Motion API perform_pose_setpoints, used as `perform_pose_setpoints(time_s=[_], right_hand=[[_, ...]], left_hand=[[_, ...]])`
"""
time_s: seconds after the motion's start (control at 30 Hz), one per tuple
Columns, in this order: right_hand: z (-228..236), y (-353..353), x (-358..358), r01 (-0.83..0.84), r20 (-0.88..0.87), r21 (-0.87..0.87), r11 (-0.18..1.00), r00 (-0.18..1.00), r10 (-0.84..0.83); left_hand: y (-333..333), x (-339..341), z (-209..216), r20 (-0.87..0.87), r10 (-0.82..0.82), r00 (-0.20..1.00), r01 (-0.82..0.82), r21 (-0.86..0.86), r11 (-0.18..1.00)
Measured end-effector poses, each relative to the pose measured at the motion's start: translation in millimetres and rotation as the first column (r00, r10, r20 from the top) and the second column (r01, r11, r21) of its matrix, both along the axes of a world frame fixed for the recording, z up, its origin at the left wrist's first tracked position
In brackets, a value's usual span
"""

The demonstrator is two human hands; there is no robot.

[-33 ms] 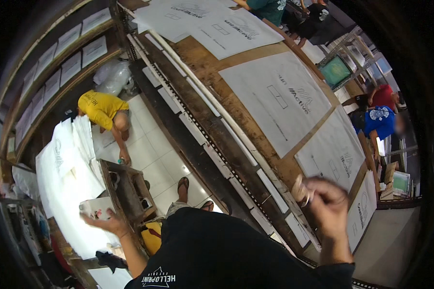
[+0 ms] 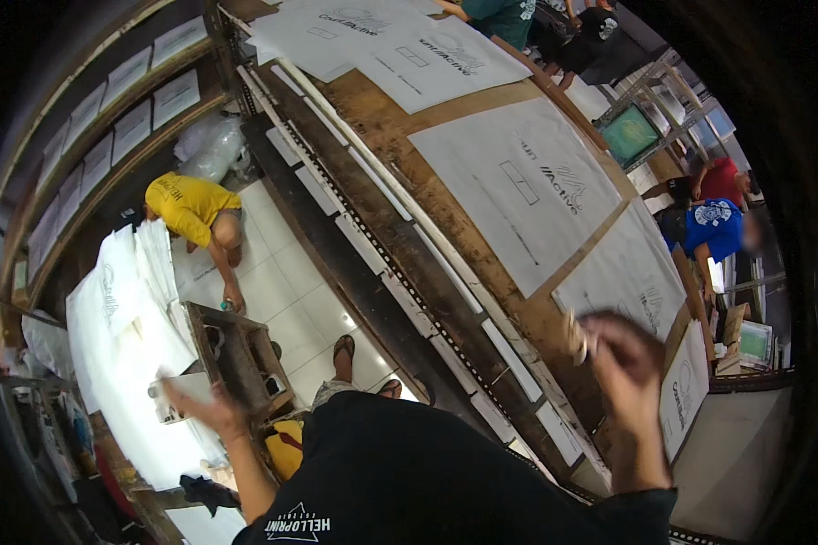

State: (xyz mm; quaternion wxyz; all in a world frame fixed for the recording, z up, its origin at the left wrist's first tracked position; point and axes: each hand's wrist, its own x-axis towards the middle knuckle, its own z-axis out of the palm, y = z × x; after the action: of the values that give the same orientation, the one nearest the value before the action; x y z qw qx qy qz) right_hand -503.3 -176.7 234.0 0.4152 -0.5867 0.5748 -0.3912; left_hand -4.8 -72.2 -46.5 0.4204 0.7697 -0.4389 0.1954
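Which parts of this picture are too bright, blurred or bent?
In the head view, the stack of white sheets on the left is washed out in places; the tiled floor shows small glare spots; both the left hand and right hand look smeared, probably by motion; the long table bows with the fisheye lens, and the corners go black.

The sheets (image 2: 491, 200) are white (their print black).

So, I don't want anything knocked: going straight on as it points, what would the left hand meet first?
Probably the pale block, which the left hand overlaps in view; beyond lie white sheets. Depth is unclear, so the hand might pass above.
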Motion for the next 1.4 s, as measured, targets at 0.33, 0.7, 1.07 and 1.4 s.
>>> perform_pose_setpoints(time_s=[0.33, 0.7, 1.07, 1.4], right_hand=[[-44.1, -260.2, 65.9, -0.573, -0.637, -0.529, 0.626, 0.755, 0.154], [-59.3, -297.0, 88.6, -0.695, -0.772, -0.384, 0.608, 0.602, 0.201], [-45.8, -294.3, 90.6, -0.743, -0.913, -0.257, 0.618, 0.396, 0.095], [-40.2, -278.7, 81.9, -0.756, -0.915, -0.238, 0.61, 0.386, 0.121]], left_hand=[[-282.0, -171.3, 186.0, 0.156, -0.937, 0.314, 0.937, 0.109, 0.332], [-337.2, -185.8, 154.9, 0.163, -0.933, 0.322, 0.911, 0.214, 0.352], [-337.7, -183.0, 160.0, 0.083, -0.948, 0.306, 0.915, 0.249, 0.317], [-337.0, -182.9, 154.3, 0.159, -0.928, 0.336, 0.899, 0.24, 0.367]])
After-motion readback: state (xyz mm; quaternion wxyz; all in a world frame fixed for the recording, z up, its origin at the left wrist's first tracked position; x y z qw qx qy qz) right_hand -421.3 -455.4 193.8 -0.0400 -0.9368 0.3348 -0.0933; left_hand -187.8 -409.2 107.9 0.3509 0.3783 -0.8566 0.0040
